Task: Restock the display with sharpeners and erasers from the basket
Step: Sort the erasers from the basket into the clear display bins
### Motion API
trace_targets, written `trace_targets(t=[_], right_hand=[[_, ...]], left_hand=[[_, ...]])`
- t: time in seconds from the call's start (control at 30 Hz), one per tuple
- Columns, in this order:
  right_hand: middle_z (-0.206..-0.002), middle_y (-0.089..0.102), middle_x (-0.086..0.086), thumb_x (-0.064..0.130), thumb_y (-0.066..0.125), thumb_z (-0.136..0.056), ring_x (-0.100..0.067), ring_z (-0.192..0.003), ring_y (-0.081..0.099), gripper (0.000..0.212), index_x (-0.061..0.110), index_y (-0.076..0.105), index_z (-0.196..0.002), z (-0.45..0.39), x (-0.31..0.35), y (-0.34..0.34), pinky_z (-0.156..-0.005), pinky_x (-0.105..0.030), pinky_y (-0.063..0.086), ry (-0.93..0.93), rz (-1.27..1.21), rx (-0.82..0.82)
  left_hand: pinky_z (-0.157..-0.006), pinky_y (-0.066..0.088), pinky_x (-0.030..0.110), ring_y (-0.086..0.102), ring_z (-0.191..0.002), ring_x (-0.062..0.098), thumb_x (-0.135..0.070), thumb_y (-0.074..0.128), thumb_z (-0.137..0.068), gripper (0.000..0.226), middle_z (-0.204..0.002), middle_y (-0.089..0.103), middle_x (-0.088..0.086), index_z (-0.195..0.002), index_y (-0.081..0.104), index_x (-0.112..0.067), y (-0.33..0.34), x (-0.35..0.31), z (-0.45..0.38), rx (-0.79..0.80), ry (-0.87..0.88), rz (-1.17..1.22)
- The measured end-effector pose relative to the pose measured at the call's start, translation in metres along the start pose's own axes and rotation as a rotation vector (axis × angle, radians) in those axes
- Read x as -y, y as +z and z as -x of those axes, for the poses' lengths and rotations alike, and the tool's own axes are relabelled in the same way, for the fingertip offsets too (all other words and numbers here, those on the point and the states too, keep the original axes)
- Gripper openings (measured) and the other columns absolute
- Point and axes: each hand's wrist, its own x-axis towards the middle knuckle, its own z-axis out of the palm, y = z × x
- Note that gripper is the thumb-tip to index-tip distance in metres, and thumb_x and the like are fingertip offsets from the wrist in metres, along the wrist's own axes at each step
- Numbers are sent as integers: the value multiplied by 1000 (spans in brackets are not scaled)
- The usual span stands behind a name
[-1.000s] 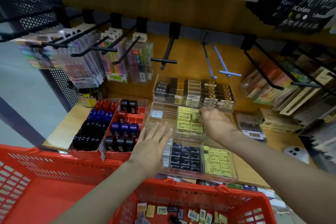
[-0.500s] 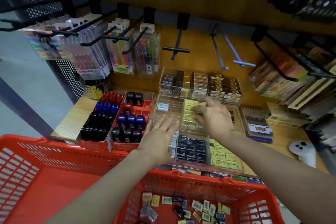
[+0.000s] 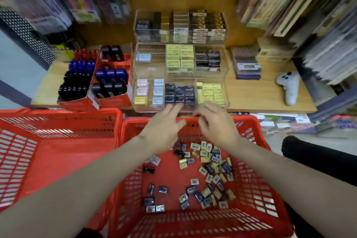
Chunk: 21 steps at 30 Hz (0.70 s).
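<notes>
Red basket [image 3: 257, 195]: holds loose erasers [image 3: 207, 173], below the worktop [image 3: 251, 94].
Display [image 3: 180, 75]: clear tiered trays on the worktop.
Left hand [image 3: 164, 129]: fingers apart, holding nothing, over the basket's far rim.
Right hand [image 3: 218, 125]: blurred; grip cannot be told.

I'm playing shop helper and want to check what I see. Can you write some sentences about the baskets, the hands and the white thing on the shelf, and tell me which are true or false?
1. The red basket under the hands has small packs scattered on its bottom. True.
2. The left hand holds a blue sharpener. False: its fingers are straight and hold nothing.
3. A white controller lies on the wooden shelf, right of the clear display tray. True.
4. The other red basket, on the left, is full of packs. False: none show in it.
</notes>
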Motion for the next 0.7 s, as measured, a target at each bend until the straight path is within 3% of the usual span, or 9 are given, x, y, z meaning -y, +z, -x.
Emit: trace_targets(t=[0.07, 0.13, 0.23, 0.33, 0.43, 0.53, 0.63, 0.7], right_hand=[[-99, 66, 2, 8, 55, -87, -22, -91, 66, 21, 18, 72, -92, 40, -22, 8, -75, -29, 50, 174, 10, 230], [-102, 67, 0, 10, 55, -88, -22, -91, 66, 21, 21, 72, -95, 66, -42, 18, -79, -33, 54, 324, 29, 396], [-110, 68, -9, 17, 59, -90, -27, -98, 66, 23, 17, 68, -111, 92, -60, 35, -83, -33, 54, 538, 64, 638], [-122, 66, -15, 19, 55, -95, -28, -109, 64, 38, 14, 55, -132, 116, -73, 55, -78, -26, 49, 702, 81, 879], [-123, 63, -17, 7, 52, -94, -31, -109, 64, 48, 11, 41, -141, 135, -78, 74, -73, -27, 46, 744, 76, 879], [-133, 48, -22, -3, 44, -93, -35, -110, 60, 63, 14, 20, -149, 149, -85, 99, -81, -35, 48, 717, 187, 846], [-142, 36, -21, 4, 40, -97, -34, -117, 54, 51, 11, 20, -144, 151, -89, 118, -90, -39, 49, 704, 320, 873], [-141, 38, -17, 9, 37, -101, -31, -117, 54, 47, 12, 21, -145, 149, -91, 128, -90, -37, 51, 689, 383, 864]], left_hand=[[-78, 55, 46, 58, -99, 37, -9, 69, -68, 32, -118, 59, 17, -100, 68, -8, 21, -12, 16, 2, -18, 64], [-78, 54, 46, 58, -96, 34, -8, 68, -74, 31, -113, 60, 12, -104, 67, -10, 42, -25, 28, 67, -78, 145], [-97, 48, 44, 51, -123, 30, -18, 58, -91, 42, -133, 51, 7, -132, 52, -18, 78, -42, 42, 427, -333, 301], [-109, 35, 34, 40, -137, 31, -20, 58, -95, 59, -149, 39, 15, -149, 36, -14, 115, -54, 48, 767, -434, 428], [-110, 35, 29, 41, -137, 27, -25, 58, -95, 57, -151, 41, 12, -148, 37, -18, 143, -65, 45, 829, -520, 526], [-100, 41, 27, 51, -129, 26, -33, 51, -100, 49, -146, 48, 9, -147, 39, -22, 159, -71, 38, 821, -561, 614], [-93, 40, 24, 52, -128, 24, -35, 46, -102, 43, -144, 51, 4, -144, 43, -24, 166, -74, 38, 798, -599, 622], [-96, 40, 24, 53, -126, 21, -35, 52, -99, 41, -141, 56, 2, -138, 49, -26, 173, -74, 42, 804, -619, 638]])
